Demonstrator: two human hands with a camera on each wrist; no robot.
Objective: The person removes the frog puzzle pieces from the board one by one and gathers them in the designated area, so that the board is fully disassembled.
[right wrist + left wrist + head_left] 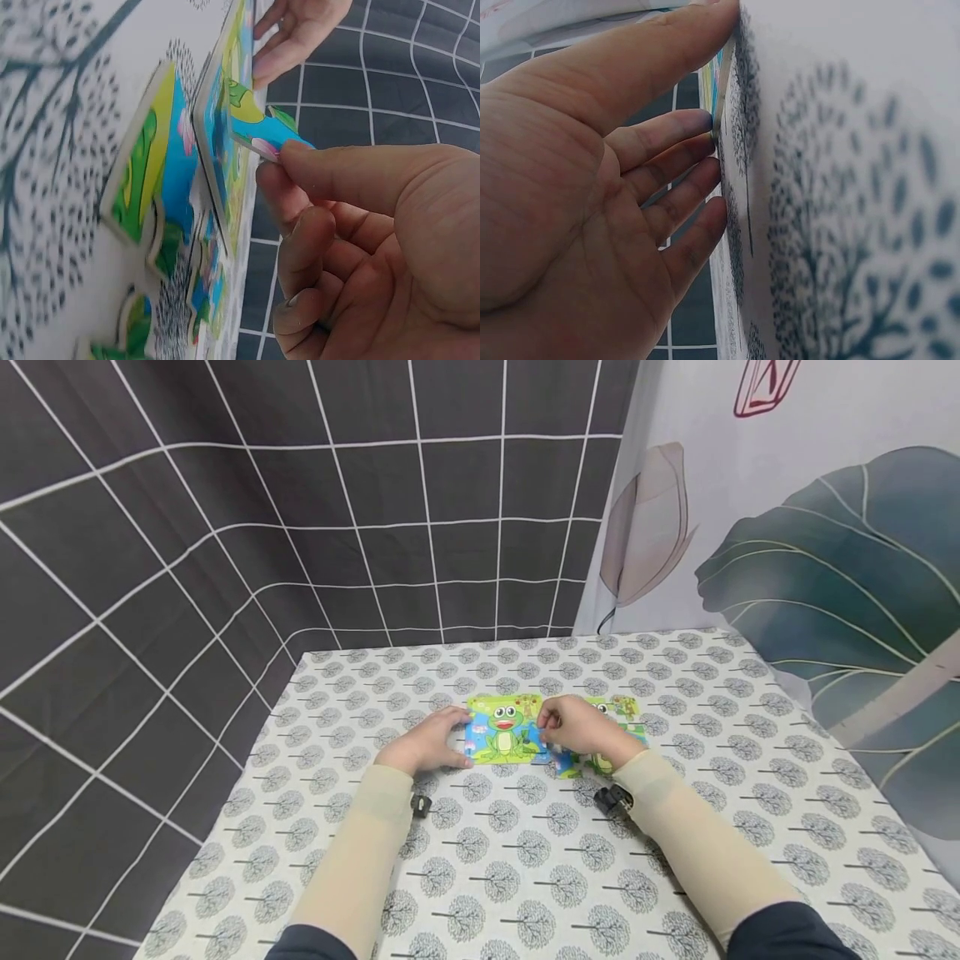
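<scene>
A frog picture puzzle board (505, 742) lies flat on the patterned cloth in the head view. At its left side is my left hand (429, 743), thumb by the near corner and fingertips along the edge, the fingers fairly straight. My right hand (576, 724) is over the board's right edge. Between its thumb and index finger it pinches a puzzle piece (261, 126), blue with green and a bit of pink, held tilted over the board in the right wrist view. The other fingers of that hand curl loosely towards the palm.
Several loose puzzle pieces (142, 169) lie on the cloth to the right of the board, partly hidden under the right hand in the head view. The tree-print tablecloth (495, 881) covers the table. A dark checked curtain (360, 485) stands behind it.
</scene>
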